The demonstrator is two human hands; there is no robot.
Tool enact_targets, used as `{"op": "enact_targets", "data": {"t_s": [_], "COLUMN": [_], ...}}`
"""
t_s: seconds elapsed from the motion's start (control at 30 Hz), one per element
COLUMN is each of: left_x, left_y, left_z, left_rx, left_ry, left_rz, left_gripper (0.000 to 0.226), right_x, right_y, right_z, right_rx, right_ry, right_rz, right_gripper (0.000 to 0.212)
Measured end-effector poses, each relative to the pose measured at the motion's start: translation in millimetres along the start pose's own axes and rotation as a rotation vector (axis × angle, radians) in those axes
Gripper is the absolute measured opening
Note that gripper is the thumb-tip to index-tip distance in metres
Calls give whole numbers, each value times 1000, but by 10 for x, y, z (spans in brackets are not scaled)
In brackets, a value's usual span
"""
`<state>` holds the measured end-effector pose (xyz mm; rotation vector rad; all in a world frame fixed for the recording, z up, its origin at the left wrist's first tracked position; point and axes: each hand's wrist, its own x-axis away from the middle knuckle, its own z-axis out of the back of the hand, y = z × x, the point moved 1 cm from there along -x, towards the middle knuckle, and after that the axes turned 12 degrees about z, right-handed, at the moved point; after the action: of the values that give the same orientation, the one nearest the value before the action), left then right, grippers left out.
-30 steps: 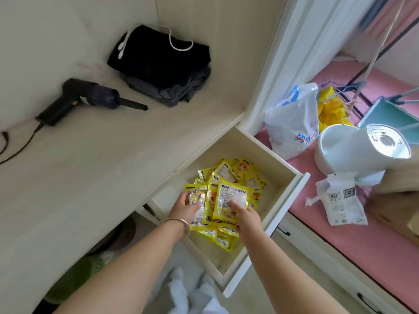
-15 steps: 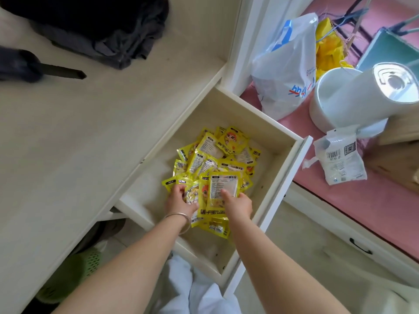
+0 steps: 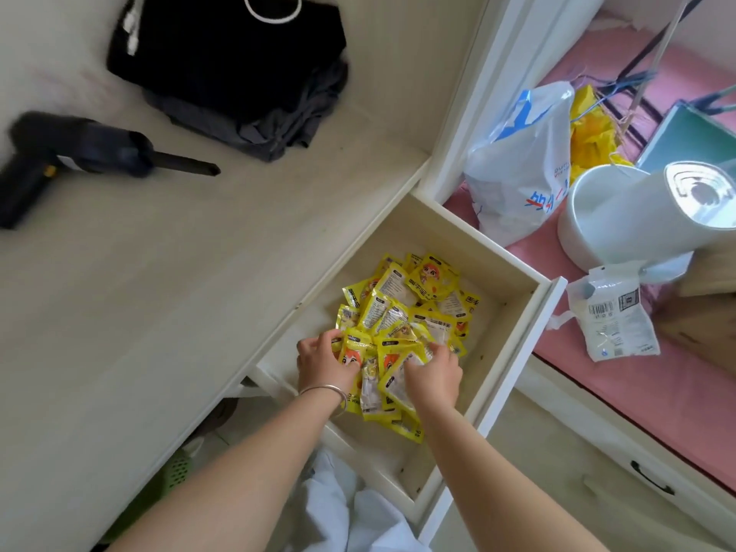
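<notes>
Handheld vacuum (image 3: 79, 153) beside dark clothes (image 3: 235, 73); white plastic bag (image 3: 517, 169) apart

Daylight falls on a pale wooden surface (image 3: 159, 292), its white drawer (image 3: 513, 352) standing open beside a pink-covered platform (image 3: 677, 412) and pale floor (image 3: 557, 492).

The right hand (image 3: 432, 376) no longer holds a single packet upright with its label facing the camera. It now lies lower, with its fingers curled down into the heap of yellow packets (image 3: 402, 312). The left hand (image 3: 324, 362) has shifted from resting on the heap's left edge to curling its fingers round the packets there. The two hands are closer together, and the near packets between them are bunched and tilted rather than flat. The upright packet seems to have sunk into this bunch, though blur hides which one it is. The view has lifted since half a second ago, bringing the handheld vacuum (image 3: 79, 153) and black clothes (image 3: 231, 61) fully back.
</notes>
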<state>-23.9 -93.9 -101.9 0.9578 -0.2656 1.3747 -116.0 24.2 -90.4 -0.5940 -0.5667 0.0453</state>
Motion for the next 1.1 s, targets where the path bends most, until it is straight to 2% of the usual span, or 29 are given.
{"op": "enact_targets", "data": {"t_s": [0.2, 0.33, 0.53, 0.87, 1.1], "left_x": [188, 411, 743, 1400, 1864], "left_y": [39, -52, -412, -1667, -2905], "left_z": [361, 620, 1105, 1953, 2455], "left_rx": [215, 336, 494, 719, 827], "left_ry": [-87, 4, 206, 499, 642], "left_rz": [-13, -20, 21, 171, 281], "left_gripper": [33, 19, 22, 19, 20], "right_x": [247, 460, 866, 2095, 3219], "right_y": [-427, -719, -1109, -1522, -1574], "right_z": [27, 43, -119, -798, -1495], "right_rx": [-27, -43, 51, 176, 235], "right_ry": [-120, -217, -367, -636, -802], "right_rz": [189, 340, 592, 892, 993], "right_gripper": [44, 38, 31, 28, 27]}}
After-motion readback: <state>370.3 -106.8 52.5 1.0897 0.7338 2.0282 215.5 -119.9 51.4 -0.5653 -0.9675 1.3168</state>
